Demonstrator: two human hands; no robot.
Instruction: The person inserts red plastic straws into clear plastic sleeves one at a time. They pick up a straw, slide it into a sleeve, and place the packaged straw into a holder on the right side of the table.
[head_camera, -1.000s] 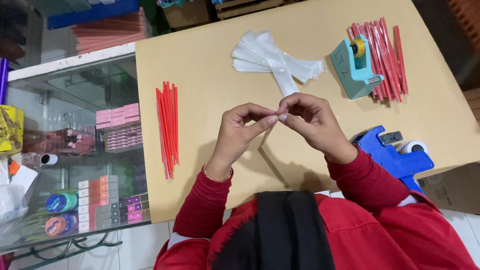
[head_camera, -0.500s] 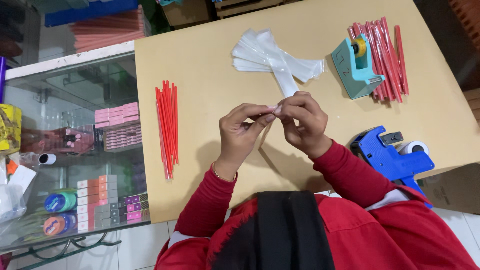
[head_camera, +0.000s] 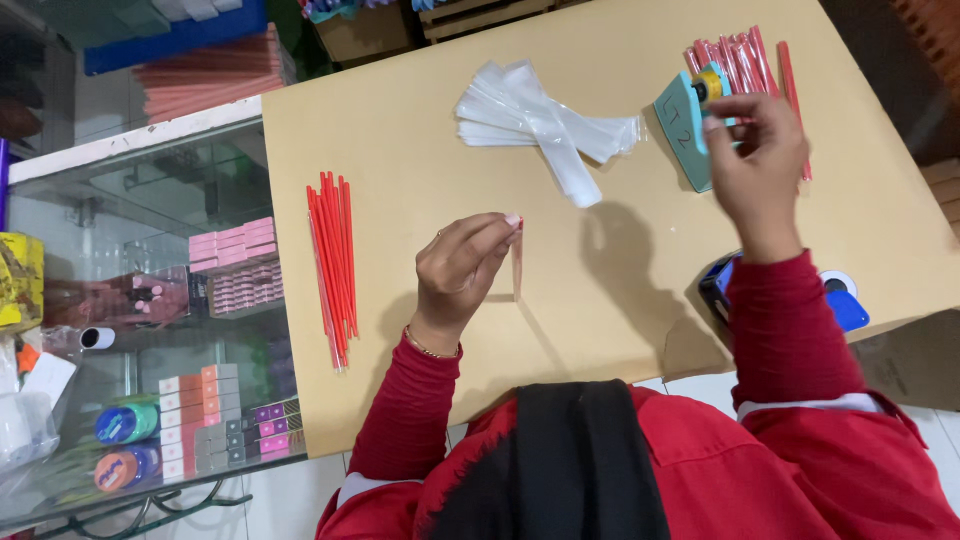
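Tan desk (head_camera: 420, 140) underneath: left hand (head_camera: 462, 268) pinching 1 clear sleeve (head_camera: 516, 262) in its fingers; right hand (head_camera: 755, 160) reaching the teal tape dispenser (head_camera: 682, 130), fingers curled, grip unclear.

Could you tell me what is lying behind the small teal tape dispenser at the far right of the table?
A bundle of red sticks in clear sleeves lies behind the teal tape dispenser. The right hand at the dispenser covers their near ends, so their full length cannot be seen.

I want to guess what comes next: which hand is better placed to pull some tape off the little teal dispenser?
Probably the right hand: it is raised at the small teal tape dispenser, while the left hand is occupied pinching a narrow clear plastic sleeve.
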